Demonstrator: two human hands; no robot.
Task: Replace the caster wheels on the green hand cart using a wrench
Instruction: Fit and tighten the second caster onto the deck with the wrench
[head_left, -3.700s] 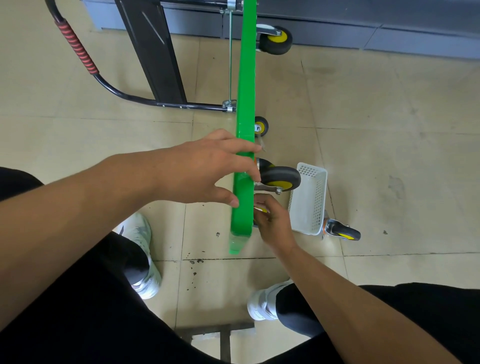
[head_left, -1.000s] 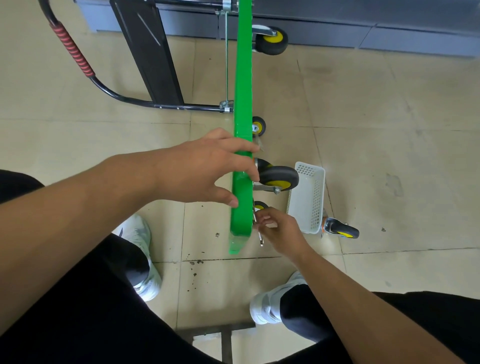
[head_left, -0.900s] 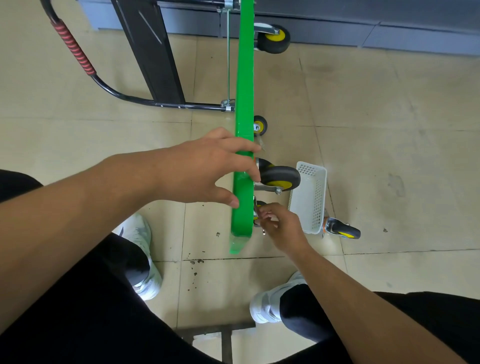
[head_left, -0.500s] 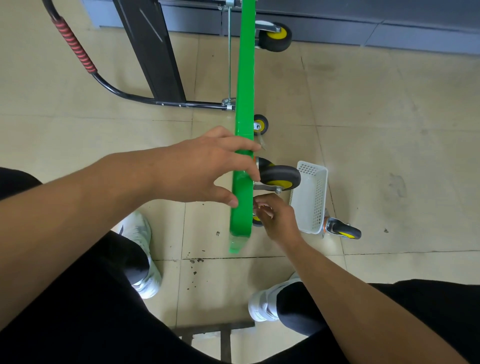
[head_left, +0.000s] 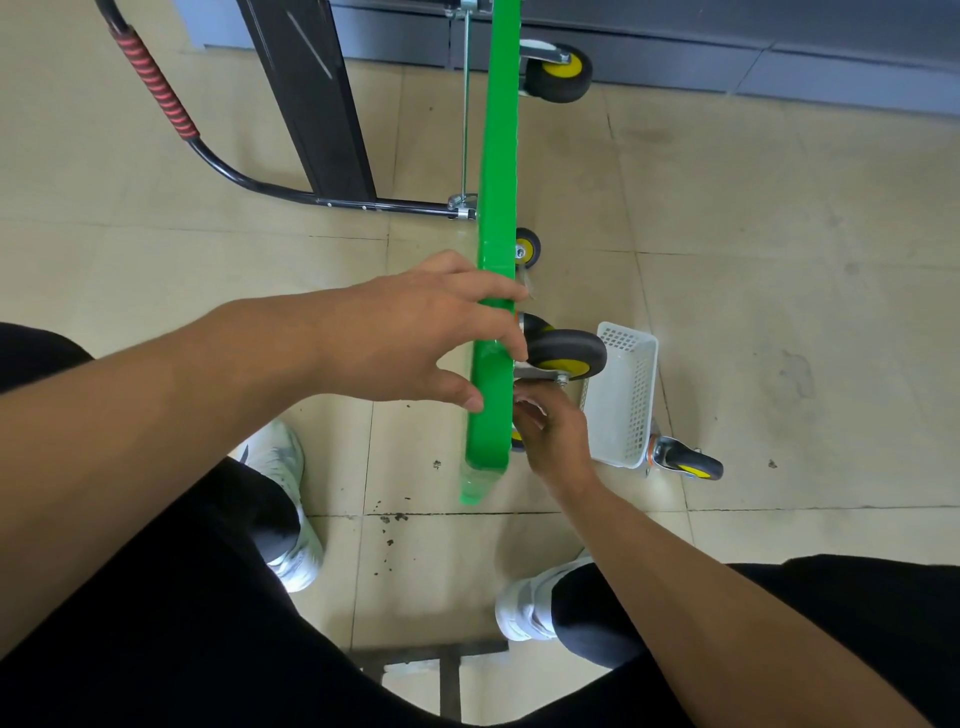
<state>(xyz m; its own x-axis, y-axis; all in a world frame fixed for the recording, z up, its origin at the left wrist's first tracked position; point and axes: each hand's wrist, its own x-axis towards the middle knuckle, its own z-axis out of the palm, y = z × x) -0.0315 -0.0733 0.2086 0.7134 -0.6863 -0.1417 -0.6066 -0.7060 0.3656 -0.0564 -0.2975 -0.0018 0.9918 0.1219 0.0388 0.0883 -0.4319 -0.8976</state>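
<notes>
- Your green hand cart (head_left: 496, 208) stands tipped on its long edge on the tiled floor (head_left: 779, 270); the deck runs away from you, with its underside facing right.
- Your left hand (head_left: 415, 338) grips the deck's upper edge towards the near end; the fingers are clamped over the top and down the underside, and the thumb presses the left face.
- Your right hand (head_left: 558, 431) is at the underside, just below the nearest mounted caster wheel (head_left: 566, 356) and close to its metal bracket; the fingers are curled, but I cannot tell whether they clamp anything, as their tips are hidden.
- A second mounted caster (head_left: 558, 73) shows at the far end of the deck; a smaller yellow-hubbed wheel (head_left: 527, 247) sits between the two.
- A white perforated basket (head_left: 623, 400) stands on the floor just right of the nearest caster; a loose caster (head_left: 685, 462) lies on the floor just beside the basket's near corner.
- The black handle with red grip (head_left: 156, 88) reaches out to the left of the deck.
- Your white shoes (head_left: 283, 467) rest on the floor either side of the deck's near end.
</notes>
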